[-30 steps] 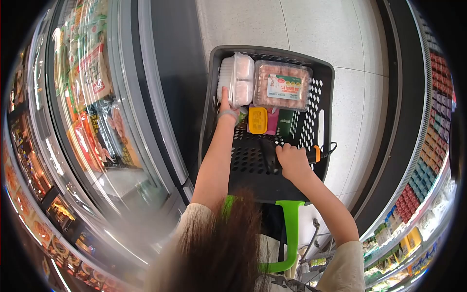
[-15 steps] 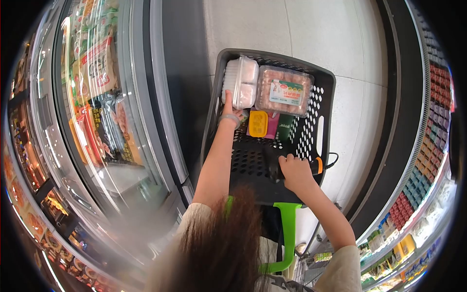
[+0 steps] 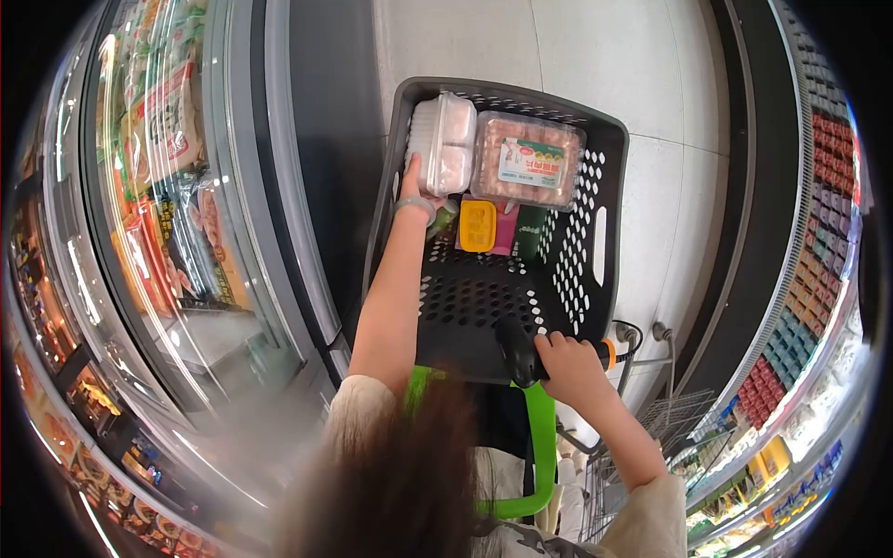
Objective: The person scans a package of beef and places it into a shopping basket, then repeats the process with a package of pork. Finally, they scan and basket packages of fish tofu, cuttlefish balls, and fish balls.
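Note:
My left hand [image 3: 420, 191] is wrapped around the near left edge of a clear-lidded plastic pack of pale pink meat [image 3: 454, 144], tilted on its side along the basket's left wall. Part of the fingers is hidden behind the pack. My right hand [image 3: 569, 365] grips a black handheld device [image 3: 517, 352] with an orange band and a looped cord; it looks like a barcode scanner. Inside the black shopping basket [image 3: 605, 149] lie a labelled tray of pink meat [image 3: 528, 160], a yellow-lidded box [image 3: 478, 226], a pink pack [image 3: 505, 231] and a dark green pack [image 3: 530, 232].
A bright green handle [image 3: 541, 437] rises at the basket's near end. Glass-fronted freezers [image 3: 177, 186] with bagged food line the left. Shelves of small cartons [image 3: 800, 298] run along the right, near a wire cart [image 3: 670, 423]. Pale floor tiles [image 3: 595, 56] lie ahead.
My right hand has brought the black device down and nearer to me, from over the basket to its near edge. My left hand stays on the meat pack. The whole view has shifted slightly.

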A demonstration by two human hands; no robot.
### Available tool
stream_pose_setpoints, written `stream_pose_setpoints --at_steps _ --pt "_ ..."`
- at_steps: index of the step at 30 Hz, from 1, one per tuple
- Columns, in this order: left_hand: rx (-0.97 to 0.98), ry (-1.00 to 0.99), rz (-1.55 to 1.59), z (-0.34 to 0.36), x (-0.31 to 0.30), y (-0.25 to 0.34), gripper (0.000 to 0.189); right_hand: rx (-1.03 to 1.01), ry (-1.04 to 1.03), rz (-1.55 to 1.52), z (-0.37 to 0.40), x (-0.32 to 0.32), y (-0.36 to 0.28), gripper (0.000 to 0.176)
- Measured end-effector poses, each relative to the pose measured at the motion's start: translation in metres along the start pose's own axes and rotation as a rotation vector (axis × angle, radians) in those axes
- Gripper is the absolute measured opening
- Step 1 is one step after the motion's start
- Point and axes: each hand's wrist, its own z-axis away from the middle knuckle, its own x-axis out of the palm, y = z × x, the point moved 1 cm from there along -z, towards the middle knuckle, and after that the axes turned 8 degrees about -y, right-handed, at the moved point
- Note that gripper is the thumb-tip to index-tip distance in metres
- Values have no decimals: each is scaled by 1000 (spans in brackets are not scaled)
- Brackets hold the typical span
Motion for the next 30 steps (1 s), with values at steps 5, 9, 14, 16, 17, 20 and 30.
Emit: stream_pose_setpoints --at_steps 5,9,14,16,17,20,30 --pt "46 16 -21 -1 -1 -3 98 -5 5 -20 -1 -7 -2 46" --pt "-45 147 -20 -5 -3 -1 106 -22 22 -38 12 -25 -11 46" --pt "-191 143 -307 28 0 15 97 -106 -32 -159 69 -59 -44 47" --pt "-157 80 -438 63 6 16 72 -116 -95 -264 100 -65 -65 51" --pt "-164 18 -478 91 14 16 47 -138 -94 -287 115 -60 -75 52" --pt "298 -501 -1398 159 21 21 23 -121 -73 -363 154 -58 -104 53" --pt "477 -706 -1879 438 -59 -16 57 -92 87 -454 191 -10 -153 58"
